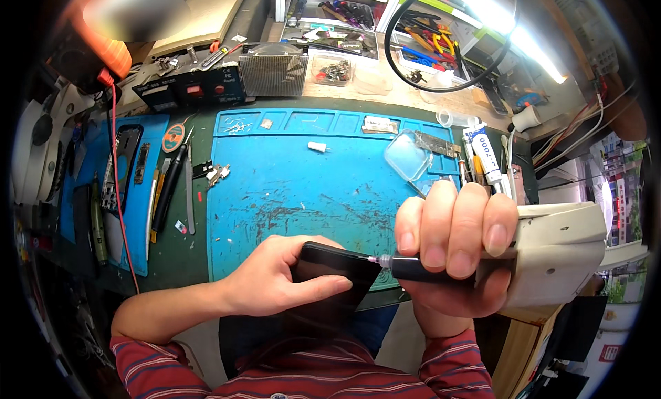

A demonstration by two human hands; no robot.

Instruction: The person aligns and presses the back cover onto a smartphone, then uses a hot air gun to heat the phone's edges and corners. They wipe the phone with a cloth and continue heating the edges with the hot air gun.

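We see one black phone [330, 275] at the near edge of the blue mat [289, 185], mostly hidden under the left hand [275, 282], which grips it. The right hand [454, 247] is closed around one black glue syringe [413, 267], its pale nozzle touching the phone's edge; fingers cover most of its barrel. On the table [200, 261] left, one pair of tweezers [189, 189].

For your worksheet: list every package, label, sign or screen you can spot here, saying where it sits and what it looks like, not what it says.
Glue tube: right of the blue mat, white with blue print.
Clear plastic box: mat's far right corner, square, see-through.
Dark panel: behind the mat, left, with red buttons.
Black phone: held in the left hand, screen dark.
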